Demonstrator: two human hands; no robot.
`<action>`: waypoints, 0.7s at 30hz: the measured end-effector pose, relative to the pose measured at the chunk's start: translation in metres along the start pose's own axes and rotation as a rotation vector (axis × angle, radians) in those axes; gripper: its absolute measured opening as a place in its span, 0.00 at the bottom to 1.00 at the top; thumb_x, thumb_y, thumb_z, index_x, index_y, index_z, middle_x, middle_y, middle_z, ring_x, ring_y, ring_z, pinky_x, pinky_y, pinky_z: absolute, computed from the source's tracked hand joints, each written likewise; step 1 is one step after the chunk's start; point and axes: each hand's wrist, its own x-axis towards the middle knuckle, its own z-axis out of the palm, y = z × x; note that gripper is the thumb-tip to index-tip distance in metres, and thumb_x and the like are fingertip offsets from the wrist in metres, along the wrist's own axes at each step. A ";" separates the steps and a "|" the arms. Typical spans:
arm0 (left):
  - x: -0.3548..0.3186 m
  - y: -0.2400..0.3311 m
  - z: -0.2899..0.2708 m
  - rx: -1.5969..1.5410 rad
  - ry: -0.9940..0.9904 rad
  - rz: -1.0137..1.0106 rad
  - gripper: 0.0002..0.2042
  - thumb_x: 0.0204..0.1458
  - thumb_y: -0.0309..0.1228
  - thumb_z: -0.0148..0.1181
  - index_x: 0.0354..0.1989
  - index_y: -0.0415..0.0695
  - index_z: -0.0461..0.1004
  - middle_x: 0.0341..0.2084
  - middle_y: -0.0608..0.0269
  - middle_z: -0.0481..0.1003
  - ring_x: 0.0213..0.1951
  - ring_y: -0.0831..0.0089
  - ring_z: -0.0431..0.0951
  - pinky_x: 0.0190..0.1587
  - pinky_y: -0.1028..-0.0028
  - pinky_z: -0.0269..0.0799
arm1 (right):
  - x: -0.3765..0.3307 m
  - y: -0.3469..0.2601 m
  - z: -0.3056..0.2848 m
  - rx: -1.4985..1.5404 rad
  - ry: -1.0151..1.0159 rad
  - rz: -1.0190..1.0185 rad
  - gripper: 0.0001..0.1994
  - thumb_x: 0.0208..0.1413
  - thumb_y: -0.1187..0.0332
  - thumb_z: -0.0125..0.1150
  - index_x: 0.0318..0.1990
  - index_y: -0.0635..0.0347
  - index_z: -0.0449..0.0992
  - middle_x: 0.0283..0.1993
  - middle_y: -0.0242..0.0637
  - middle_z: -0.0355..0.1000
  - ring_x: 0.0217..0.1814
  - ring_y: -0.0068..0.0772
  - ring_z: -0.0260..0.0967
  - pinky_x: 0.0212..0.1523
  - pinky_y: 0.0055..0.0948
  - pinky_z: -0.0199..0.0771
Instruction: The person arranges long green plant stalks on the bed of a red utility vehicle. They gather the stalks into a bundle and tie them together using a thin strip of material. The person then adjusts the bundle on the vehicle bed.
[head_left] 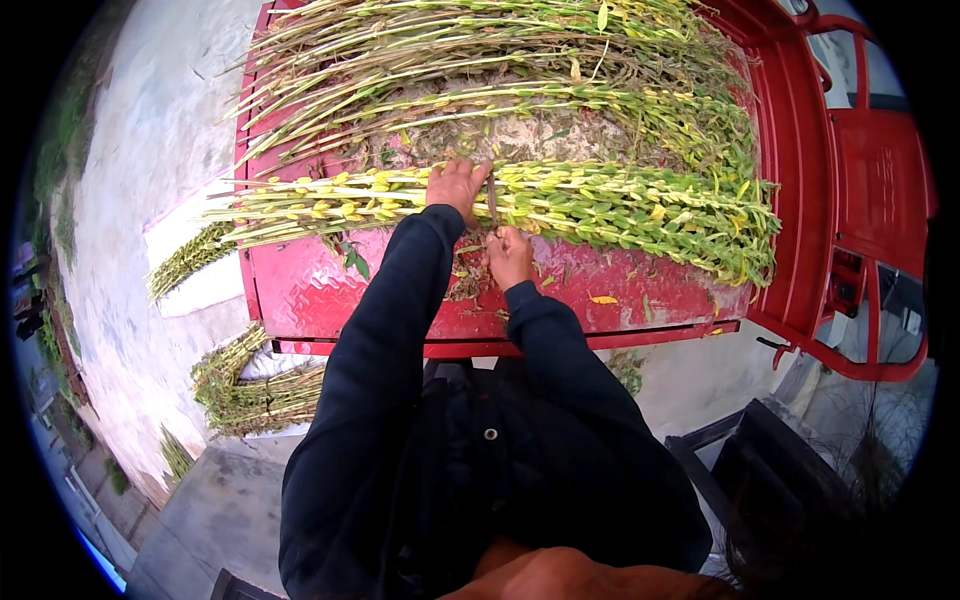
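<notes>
A long bundle of podded stalks [620, 205], which look like sesame, lies across the red truck bed [350, 290]. Its pods are green and yellow, and its bare stem ends point left. A thin brown strip [491, 198] crosses the bundle near its middle. My left hand [456, 188] presses down over the bundle just left of that strip, fingers curled onto the stalks. On the near side, my right hand [510, 256] is closed in a pinch at the strip's lower end. Its fingertips are partly hidden, as is the underside of the bundle.
More loose stalks [450, 50] cover the far part of the bed. A red front panel [790, 150] and cab frame rise at the right. Bundled stalks [270, 400] lie on the ground at left, beside a white sheet [205, 290]. A dark box-like object [760, 450] stands lower right.
</notes>
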 end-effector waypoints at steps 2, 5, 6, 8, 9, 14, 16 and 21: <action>-0.003 0.000 0.003 0.002 0.014 0.005 0.53 0.15 0.39 0.76 0.60 0.58 0.53 0.52 0.60 0.63 0.56 0.60 0.60 0.54 0.60 0.57 | -0.001 -0.001 -0.001 0.023 0.030 -0.005 0.04 0.51 0.76 0.53 0.27 0.66 0.66 0.17 0.32 0.68 0.16 0.19 0.66 0.17 0.19 0.63; -0.005 0.001 0.005 0.012 0.035 0.008 0.54 0.14 0.39 0.76 0.60 0.58 0.53 0.53 0.60 0.63 0.56 0.60 0.60 0.54 0.60 0.56 | -0.001 -0.003 0.003 0.070 0.124 -0.048 0.03 0.50 0.76 0.53 0.30 0.67 0.69 0.17 0.34 0.69 0.16 0.20 0.67 0.17 0.21 0.64; -0.006 0.001 0.005 0.007 0.044 0.008 0.54 0.14 0.39 0.76 0.60 0.58 0.53 0.53 0.60 0.63 0.56 0.60 0.60 0.54 0.60 0.56 | -0.001 -0.002 0.005 0.087 0.164 -0.067 0.04 0.50 0.76 0.54 0.32 0.67 0.70 0.16 0.34 0.69 0.16 0.21 0.68 0.17 0.22 0.65; -0.008 0.003 0.003 0.002 0.029 0.002 0.53 0.16 0.38 0.75 0.60 0.58 0.53 0.52 0.60 0.63 0.57 0.60 0.60 0.55 0.60 0.56 | 0.002 0.000 0.007 0.095 0.157 -0.079 0.05 0.49 0.76 0.54 0.33 0.67 0.71 0.17 0.34 0.69 0.15 0.20 0.67 0.17 0.21 0.65; -0.008 0.003 0.004 0.007 0.040 0.004 0.53 0.16 0.38 0.75 0.60 0.58 0.53 0.53 0.59 0.62 0.57 0.60 0.60 0.54 0.60 0.56 | 0.004 0.001 0.008 0.100 0.155 -0.087 0.05 0.49 0.76 0.55 0.34 0.67 0.71 0.17 0.33 0.69 0.15 0.19 0.66 0.17 0.21 0.65; -0.008 0.001 0.014 0.020 0.097 -0.004 0.51 0.19 0.37 0.74 0.60 0.58 0.52 0.53 0.59 0.62 0.56 0.60 0.60 0.54 0.61 0.56 | 0.005 -0.003 0.015 0.061 0.067 -0.021 0.03 0.51 0.76 0.54 0.33 0.66 0.71 0.17 0.30 0.67 0.15 0.16 0.63 0.16 0.18 0.61; -0.009 0.001 0.013 0.006 0.080 -0.017 0.51 0.19 0.37 0.74 0.60 0.58 0.52 0.53 0.59 0.62 0.57 0.60 0.59 0.55 0.60 0.56 | 0.005 0.003 0.016 -0.002 0.056 -0.043 0.04 0.52 0.74 0.54 0.31 0.66 0.70 0.16 0.31 0.67 0.15 0.17 0.63 0.16 0.19 0.60; -0.009 0.001 0.007 -0.003 0.028 -0.032 0.51 0.20 0.39 0.74 0.61 0.59 0.51 0.54 0.59 0.61 0.58 0.60 0.58 0.56 0.60 0.54 | 0.010 0.008 0.010 -0.228 0.101 -0.070 0.13 0.51 0.62 0.55 0.25 0.65 0.69 0.17 0.44 0.67 0.19 0.39 0.66 0.25 0.36 0.65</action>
